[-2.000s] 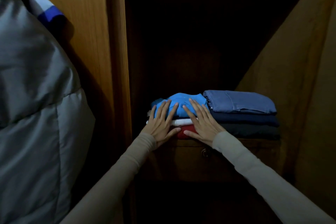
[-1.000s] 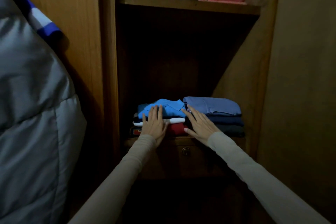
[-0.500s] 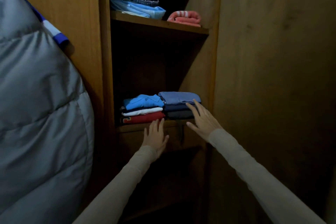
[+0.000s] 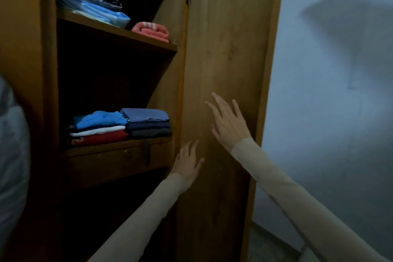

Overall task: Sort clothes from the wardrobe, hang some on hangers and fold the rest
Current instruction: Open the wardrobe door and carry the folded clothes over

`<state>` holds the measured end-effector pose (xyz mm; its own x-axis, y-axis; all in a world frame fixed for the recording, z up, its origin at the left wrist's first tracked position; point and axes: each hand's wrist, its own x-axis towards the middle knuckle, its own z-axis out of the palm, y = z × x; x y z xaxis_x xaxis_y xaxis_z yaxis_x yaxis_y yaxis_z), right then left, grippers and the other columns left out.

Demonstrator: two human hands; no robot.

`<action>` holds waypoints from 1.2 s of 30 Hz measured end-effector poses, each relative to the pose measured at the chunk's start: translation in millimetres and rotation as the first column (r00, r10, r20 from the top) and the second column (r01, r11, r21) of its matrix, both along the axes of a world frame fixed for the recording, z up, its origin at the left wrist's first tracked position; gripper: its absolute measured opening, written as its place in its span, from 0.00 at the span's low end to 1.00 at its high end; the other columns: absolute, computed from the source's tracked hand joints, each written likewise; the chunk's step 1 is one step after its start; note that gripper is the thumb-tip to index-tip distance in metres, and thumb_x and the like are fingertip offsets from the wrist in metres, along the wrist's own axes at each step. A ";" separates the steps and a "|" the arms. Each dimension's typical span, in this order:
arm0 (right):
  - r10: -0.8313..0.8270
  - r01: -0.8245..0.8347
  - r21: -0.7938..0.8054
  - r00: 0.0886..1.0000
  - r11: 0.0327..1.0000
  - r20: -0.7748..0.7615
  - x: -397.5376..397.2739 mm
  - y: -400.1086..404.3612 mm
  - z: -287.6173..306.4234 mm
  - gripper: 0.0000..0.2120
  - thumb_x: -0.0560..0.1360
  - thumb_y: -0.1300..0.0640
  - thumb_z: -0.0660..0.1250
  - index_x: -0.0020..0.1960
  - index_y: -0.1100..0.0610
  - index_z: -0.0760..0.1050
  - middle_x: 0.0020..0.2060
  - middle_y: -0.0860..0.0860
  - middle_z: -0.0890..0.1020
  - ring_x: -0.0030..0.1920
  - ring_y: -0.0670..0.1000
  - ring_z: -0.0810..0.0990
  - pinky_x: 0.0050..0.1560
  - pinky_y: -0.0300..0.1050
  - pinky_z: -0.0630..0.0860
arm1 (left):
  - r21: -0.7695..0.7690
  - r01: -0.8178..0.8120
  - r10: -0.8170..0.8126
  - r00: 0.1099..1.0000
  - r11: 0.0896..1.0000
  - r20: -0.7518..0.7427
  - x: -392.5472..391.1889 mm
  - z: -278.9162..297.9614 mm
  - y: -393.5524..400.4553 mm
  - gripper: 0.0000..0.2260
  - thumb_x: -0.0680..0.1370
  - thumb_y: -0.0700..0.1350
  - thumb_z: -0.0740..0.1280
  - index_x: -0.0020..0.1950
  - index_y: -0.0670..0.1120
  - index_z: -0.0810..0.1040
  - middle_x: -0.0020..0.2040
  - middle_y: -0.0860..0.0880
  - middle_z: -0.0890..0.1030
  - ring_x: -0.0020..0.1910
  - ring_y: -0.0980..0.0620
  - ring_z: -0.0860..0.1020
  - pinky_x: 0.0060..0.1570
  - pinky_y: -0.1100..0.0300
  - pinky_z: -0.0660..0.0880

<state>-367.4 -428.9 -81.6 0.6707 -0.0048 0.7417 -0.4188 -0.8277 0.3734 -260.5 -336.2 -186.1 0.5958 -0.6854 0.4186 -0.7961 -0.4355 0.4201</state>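
Observation:
Two stacks of folded clothes lie on the wardrobe's middle shelf (image 4: 119,147). The left stack (image 4: 98,128) has a bright blue shirt on top, then white and red pieces. The right stack (image 4: 148,122) holds blue and dark folded trousers. My left hand (image 4: 187,162) hovers with straight fingers in front of the open wardrobe door (image 4: 227,49), low and to the right of the shelf. My right hand (image 4: 228,123) is raised higher before the door, fingers spread, holding nothing. Whether either hand touches the door I cannot tell.
The upper shelf (image 4: 119,32) carries light blue folded items under a dark plastic-wrapped one (image 4: 93,6) and a rolled pink towel (image 4: 152,31). A drawer with a small knob (image 4: 127,152) sits under the middle shelf. A grey padded jacket (image 4: 11,155) hangs at left; a pale wall (image 4: 329,112) is right.
Both hands have left the folded stacks and moved right and back, now in front of the door. My view has turned right, showing the door and the wall.

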 end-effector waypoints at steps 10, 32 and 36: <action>0.063 -0.167 0.230 0.913 0.959 0.402 -56.1 -45.0 46.7 0.32 0.73 0.64 0.62 0.75 0.60 0.56 0.74 0.63 0.53 0.73 0.62 0.59 0.70 0.60 0.61 | -0.316 0.358 -0.350 0.933 0.879 0.083 -89.9 40.3 -67.4 0.34 0.78 0.61 0.55 0.75 0.56 0.36 0.76 0.57 0.36 0.75 0.55 0.42 0.72 0.51 0.48; 0.435 -0.626 0.125 0.657 0.770 0.615 -45.9 -18.1 55.9 0.23 0.76 0.64 0.57 0.71 0.64 0.63 0.58 0.61 0.74 0.41 0.55 0.78 0.41 0.33 0.68 | -0.436 0.319 -0.160 0.918 0.842 0.362 -78.2 43.7 -33.3 0.29 0.78 0.60 0.54 0.72 0.56 0.41 0.76 0.47 0.54 0.72 0.53 0.57 0.66 0.64 0.54; 0.539 -0.701 0.057 0.595 0.711 0.596 -30.2 1.1 60.8 0.22 0.75 0.66 0.57 0.68 0.67 0.65 0.56 0.62 0.77 0.34 0.55 0.78 0.38 0.33 0.70 | -0.541 0.287 -0.009 0.889 0.790 0.457 -63.3 53.6 -7.4 0.26 0.79 0.54 0.53 0.75 0.48 0.52 0.71 0.42 0.64 0.67 0.55 0.64 0.63 0.62 0.62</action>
